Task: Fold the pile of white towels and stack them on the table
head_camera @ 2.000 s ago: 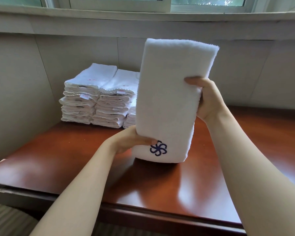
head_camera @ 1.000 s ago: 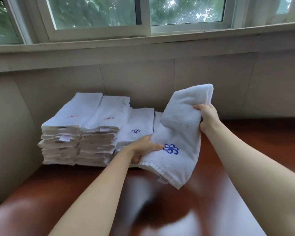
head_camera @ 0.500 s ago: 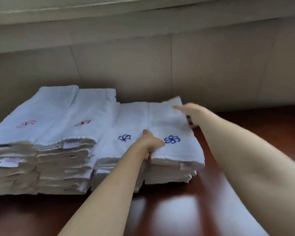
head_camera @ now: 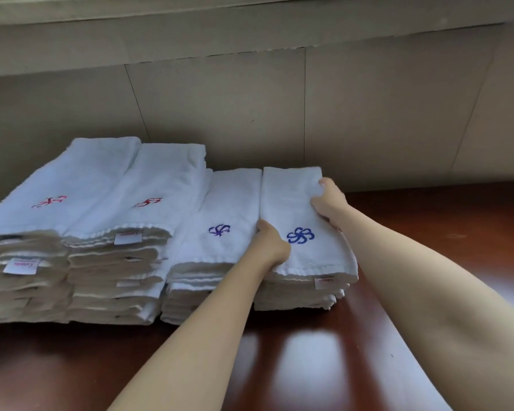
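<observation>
A folded white towel with a blue flower emblem lies flat on top of the rightmost stack of folded towels. My left hand grips the towel's left edge near the front, its fingers tucked down between this stack and the neighbouring one. At the towel's right edge my right hand holds on, thumb on top and fingers curled round the side.
Three more stacks stand to the left: a low one with a blue emblem and two taller ones with red emblems. All sit on a glossy dark wooden table against a beige panelled wall.
The towel was held upright in the air, then carried to the back and laid on the rightmost stack. Both hands stay on its edges; the right hand has shifted along the right side.
</observation>
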